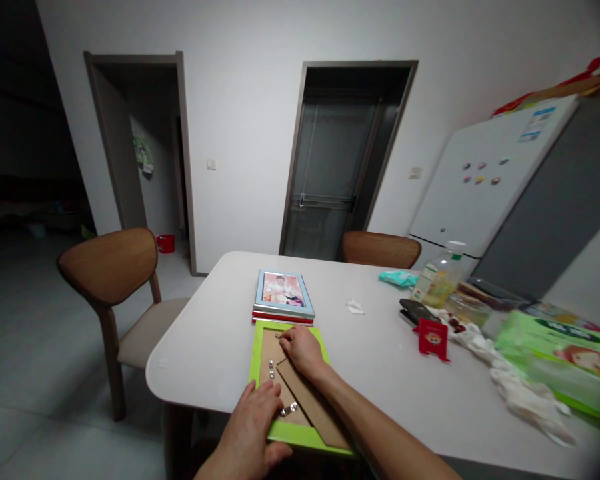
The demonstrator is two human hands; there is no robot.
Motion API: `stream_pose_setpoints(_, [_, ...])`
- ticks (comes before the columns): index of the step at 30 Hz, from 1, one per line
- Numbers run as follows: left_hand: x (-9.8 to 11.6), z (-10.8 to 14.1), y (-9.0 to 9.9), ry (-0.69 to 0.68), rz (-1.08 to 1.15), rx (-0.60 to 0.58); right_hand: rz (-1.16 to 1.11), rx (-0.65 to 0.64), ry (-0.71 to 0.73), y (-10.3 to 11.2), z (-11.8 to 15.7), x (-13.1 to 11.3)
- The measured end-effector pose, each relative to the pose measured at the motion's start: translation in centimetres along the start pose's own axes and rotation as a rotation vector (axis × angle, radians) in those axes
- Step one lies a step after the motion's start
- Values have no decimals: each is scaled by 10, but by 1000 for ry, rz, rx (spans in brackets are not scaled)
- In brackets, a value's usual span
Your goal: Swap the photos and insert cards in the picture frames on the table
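A green picture frame [300, 437] lies back side up at the table's front edge, with a brown backing board [271, 344], small metal clips and a brown stand flap [313, 400]. My left hand [253, 427] rests on the frame's lower left side, its fingers apart near a metal clip. My right hand [303, 350] reaches over the flap to the top of the backing, thumb and fingertips pinched at a small metal piece [279, 335]. Just beyond lies a stack of frames, a light blue one [283, 293] on top of a red one [283, 318].
The white table [380, 373] bears a tissue scrap [355, 307], a bottle [440, 275], a phone [417, 311], a red card [433, 339], a green tissue pack [565, 360] and crumpled white cloth [520, 393]. Wooden chairs stand left [113, 267] and behind [381, 249].
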State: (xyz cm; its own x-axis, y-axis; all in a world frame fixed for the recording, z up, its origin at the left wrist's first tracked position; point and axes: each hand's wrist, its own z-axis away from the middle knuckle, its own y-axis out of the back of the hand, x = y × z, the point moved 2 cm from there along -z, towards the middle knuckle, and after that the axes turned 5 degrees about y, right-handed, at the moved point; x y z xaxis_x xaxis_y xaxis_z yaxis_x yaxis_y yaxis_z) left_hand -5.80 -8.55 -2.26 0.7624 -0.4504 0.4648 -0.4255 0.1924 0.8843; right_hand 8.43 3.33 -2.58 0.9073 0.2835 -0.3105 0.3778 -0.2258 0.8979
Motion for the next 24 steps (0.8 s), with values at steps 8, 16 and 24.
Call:
stream_pose_setpoints(8, [0, 2, -4, 4, 39, 68, -31, -42, -171, -11, -18, 8])
stream_pose_setpoints(16, [2, 1, -17, -7, 57, 153, -38, 19, -239, -13, -25, 7])
stream_pose_setpoints(24, [-8, 1, -21, -50, 134, 200, -195, -13, -80, 7, -9, 11])
